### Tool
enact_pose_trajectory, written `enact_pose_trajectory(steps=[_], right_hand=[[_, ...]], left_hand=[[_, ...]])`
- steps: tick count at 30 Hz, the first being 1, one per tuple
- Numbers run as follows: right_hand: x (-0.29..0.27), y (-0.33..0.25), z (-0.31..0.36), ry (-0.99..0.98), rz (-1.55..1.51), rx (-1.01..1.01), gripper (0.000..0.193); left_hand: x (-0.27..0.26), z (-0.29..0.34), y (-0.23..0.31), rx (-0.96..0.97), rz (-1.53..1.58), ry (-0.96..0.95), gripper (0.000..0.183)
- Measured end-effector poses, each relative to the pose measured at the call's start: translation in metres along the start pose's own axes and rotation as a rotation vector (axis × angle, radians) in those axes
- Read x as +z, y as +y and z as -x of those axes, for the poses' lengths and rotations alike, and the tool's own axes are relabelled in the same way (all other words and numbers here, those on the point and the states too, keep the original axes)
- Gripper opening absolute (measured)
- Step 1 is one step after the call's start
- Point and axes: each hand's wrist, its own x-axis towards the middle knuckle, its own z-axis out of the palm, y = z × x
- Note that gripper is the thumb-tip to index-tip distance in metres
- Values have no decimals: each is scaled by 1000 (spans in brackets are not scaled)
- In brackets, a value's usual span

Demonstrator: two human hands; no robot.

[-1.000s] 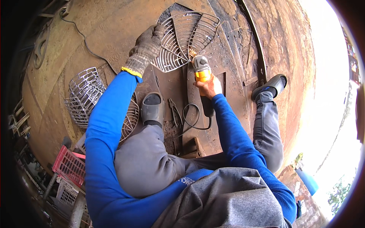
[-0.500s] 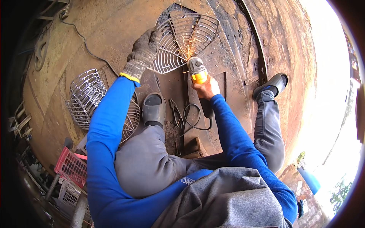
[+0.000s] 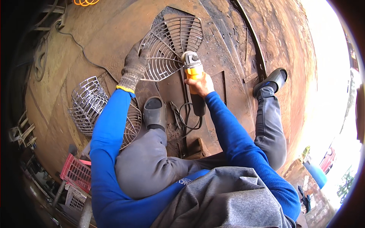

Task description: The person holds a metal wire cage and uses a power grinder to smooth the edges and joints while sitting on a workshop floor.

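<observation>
My left hand [image 3: 134, 64], in a dark knit glove with a yellow cuff, is closed on the left edge of a fan-shaped metal wire grille [image 3: 174, 33]. My bare right hand [image 3: 201, 84] grips a yellow and black angle grinder [image 3: 194, 71] round its body. The grinder's head is by the grille's inner corner, where the ribs meet; whether its disc touches the metal I cannot tell. No sparks show. The black power cord [image 3: 186, 125] loops below the grinder's handle.
Wire grilles [image 3: 89, 104] are stacked at the left, with another curved grille [image 3: 133, 123] by my left sandal [image 3: 154, 110]. Pliers [image 3: 175, 114] lie between my feet. A long steel bar [image 3: 251, 32] runs at the far right. A red crate [image 3: 78, 173] stands lower left.
The grille and both hands have shifted left, and the grille is turned somewhat. The orange sparks seen earlier at the grinder's head are gone. An orange coil has come into view at the top.
</observation>
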Motion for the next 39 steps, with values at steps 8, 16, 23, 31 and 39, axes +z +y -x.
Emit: enact_pose_trajectory(steps=[8,16,23,31,39], right_hand=[[-10,-39,-15,-11,92,25,69],[-19,-45,-20,14,79,36,65],[-20,-42,-14,10,39,16,61],[11,0,7,30,26,89,62],[19,-5,13,28,134,93,70]], left_hand=[[5,9,-21,189,21,43,44],[9,10,-37,174,133,52,41],[13,11,-35,159,165,50,42],[12,4,-37,219,107,53,43],[8,13,-34,126,110,22,50]])
